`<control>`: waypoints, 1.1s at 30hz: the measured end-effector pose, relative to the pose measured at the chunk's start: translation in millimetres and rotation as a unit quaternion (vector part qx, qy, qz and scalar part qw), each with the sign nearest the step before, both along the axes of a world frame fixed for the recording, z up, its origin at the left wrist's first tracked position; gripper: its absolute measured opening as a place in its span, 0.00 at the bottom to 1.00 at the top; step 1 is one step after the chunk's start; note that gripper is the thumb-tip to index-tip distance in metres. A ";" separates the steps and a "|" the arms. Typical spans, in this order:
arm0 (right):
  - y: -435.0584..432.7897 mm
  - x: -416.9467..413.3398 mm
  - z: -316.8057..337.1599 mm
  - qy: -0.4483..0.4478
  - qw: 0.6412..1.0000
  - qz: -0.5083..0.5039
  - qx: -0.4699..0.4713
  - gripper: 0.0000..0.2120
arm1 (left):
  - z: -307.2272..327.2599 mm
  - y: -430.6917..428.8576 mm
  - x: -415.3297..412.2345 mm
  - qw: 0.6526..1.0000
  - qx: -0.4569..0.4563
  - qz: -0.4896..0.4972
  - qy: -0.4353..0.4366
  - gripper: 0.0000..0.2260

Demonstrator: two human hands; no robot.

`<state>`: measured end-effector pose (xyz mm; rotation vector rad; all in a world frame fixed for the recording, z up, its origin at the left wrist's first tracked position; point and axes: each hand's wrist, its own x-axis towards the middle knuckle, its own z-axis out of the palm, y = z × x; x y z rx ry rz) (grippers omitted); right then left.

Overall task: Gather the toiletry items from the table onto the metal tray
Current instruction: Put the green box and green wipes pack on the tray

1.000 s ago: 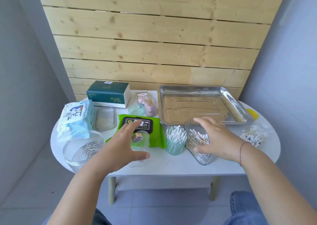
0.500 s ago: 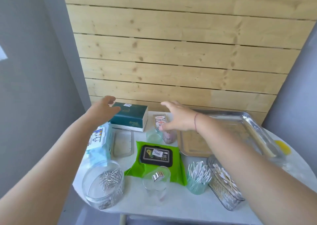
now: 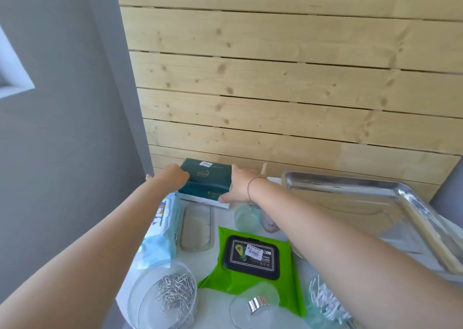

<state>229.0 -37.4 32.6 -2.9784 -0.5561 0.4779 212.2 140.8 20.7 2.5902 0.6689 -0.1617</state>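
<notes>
The right hand (image 3: 240,187) is spreading its fingers (image 3: 264,169) against the 3 o'clock end of the dark green cardboard tissue box (image 3: 208,180), its thumb splaying down towards the box's near bottom corner. The left hand (image 3: 172,178) is pressing at the 9 o'clock end, but its fingers are lying out of sight past the knuckles, so I cannot tell whether they are curling or lying flat.

The box is sitting at 11 o'clock on the white counter (image 3: 223,215), close to the pale wooden plank wall and not yet on the shiny rectangular metal tray (image 3: 325,178), which is waiting at 2 o'clock. It is probably going to feel light, with smooth printed card that is likely giving under a hard squeeze. Clamping both short ends and keeping it level looks the safest hold.

Nearer in, a clear rounded plastic lid (image 3: 198,226) and a soft blue-and-white wipes pack (image 3: 162,231) are lying at 9 o'clock, and a limp bright green wipes pack with a rigid black flap (image 3: 253,256) is resting at the centre
</notes>
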 end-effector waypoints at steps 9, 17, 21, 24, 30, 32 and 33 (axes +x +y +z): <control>19.7 3.3 -30.5 -0.001 0.996 -0.059 0.068 0.47 | -14.1 6.8 16.3 0.992 -0.115 0.048 -0.012 0.05; 14.3 -3.9 5.8 -0.035 0.982 -0.059 0.179 0.46 | 28.5 4.8 -7.3 0.976 -0.161 0.030 -0.140 0.04; -34.2 -0.8 44.9 -0.021 0.929 -0.106 0.353 0.48 | 73.0 -32.4 -9.4 0.949 -0.241 -0.020 -0.201 0.04; -99.0 13.6 68.3 0.036 0.871 -0.207 0.444 0.39 | 84.8 -82.8 -2.4 0.912 -0.371 -0.065 -0.160 0.14; -199.8 13.8 68.5 0.128 0.808 -0.323 0.476 0.20 | 56.0 -182.7 13.4 0.832 -0.541 -0.105 -0.062 0.11; -219.8 13.7 54.5 0.164 0.785 -0.347 0.487 0.13 | 43.9 -200.6 21.8 0.822 -0.560 -0.096 -0.028 0.11; -224.1 15.1 45.6 0.185 0.775 -0.354 0.490 0.12 | 37.2 -203.4 25.2 0.820 -0.565 -0.090 -0.015 0.10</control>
